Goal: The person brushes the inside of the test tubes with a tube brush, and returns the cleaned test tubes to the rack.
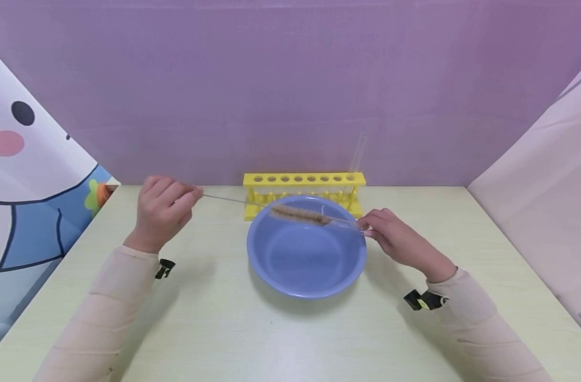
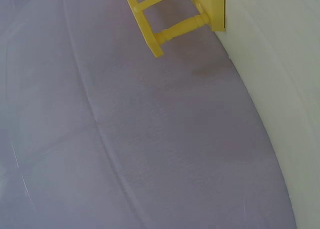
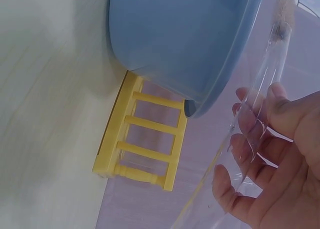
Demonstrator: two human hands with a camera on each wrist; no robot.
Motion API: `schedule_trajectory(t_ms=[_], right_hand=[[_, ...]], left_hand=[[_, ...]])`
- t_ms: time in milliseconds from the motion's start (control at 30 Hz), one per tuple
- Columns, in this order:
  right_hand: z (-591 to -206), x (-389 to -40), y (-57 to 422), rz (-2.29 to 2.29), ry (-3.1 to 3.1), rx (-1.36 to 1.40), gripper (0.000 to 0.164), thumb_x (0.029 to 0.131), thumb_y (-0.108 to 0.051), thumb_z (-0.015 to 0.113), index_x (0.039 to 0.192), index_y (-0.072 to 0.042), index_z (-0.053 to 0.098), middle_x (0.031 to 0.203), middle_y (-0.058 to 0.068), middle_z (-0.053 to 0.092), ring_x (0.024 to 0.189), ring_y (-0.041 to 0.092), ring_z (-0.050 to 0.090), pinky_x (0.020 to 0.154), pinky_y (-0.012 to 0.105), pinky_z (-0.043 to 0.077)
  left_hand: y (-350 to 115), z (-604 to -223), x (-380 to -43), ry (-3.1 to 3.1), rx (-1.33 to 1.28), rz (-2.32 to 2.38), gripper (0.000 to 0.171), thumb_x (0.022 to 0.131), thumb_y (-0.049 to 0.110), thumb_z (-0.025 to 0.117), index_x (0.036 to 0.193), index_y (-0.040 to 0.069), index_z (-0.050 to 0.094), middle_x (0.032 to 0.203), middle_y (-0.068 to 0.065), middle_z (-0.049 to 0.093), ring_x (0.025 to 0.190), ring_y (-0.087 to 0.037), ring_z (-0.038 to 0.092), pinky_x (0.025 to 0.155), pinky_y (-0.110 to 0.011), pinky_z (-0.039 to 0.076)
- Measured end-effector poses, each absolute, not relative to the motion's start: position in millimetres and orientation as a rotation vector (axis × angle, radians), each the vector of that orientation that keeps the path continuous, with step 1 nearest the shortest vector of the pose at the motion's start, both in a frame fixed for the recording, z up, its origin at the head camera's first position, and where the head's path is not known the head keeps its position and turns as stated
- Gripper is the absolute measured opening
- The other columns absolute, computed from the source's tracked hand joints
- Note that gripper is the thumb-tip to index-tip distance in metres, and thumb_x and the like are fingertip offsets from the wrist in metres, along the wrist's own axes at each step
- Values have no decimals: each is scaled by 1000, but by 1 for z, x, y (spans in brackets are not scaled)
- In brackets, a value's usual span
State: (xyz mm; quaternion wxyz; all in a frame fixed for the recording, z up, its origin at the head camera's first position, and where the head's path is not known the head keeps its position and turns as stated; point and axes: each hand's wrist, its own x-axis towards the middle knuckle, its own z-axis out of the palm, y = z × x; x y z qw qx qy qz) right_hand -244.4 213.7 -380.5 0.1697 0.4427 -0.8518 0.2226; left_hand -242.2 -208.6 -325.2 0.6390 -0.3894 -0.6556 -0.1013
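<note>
My left hand (image 1: 166, 209), raised left of the basin, pinches the thin wire handle of a test tube brush (image 1: 300, 214). The brush lies nearly level over the back of a blue basin (image 1: 306, 260), its tan bristles outside the tube for the most part. At the basin's right rim, my right hand (image 1: 397, 239) holds a clear glass test tube (image 3: 270, 64) between thumb and fingers. Its mouth points left, and the right wrist view has the bristle end at that mouth. The left wrist view does not show the left hand.
Behind the basin stands a yellow test tube rack (image 1: 304, 178) with a row of holes. Another clear test tube (image 1: 358, 154) stands upright at its right end. A purple cloth backdrop (image 1: 290, 95) rises behind the pale table (image 1: 214, 318).
</note>
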Motion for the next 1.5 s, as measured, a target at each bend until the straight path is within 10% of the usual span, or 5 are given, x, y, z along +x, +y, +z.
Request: schedule_trajectory(t_ms=[1500], right_hand=[[-378,-252,219,620,-2424,1260,25,81,9,64,102,-3,63,93,2,62,82,15,48,73,33,41]], left_hand=[[-225,-327,-241,-1570,-867,-324,18,76,-14,49,71,-2,61,62,-16,57,53,-34,47,50,-45,32]])
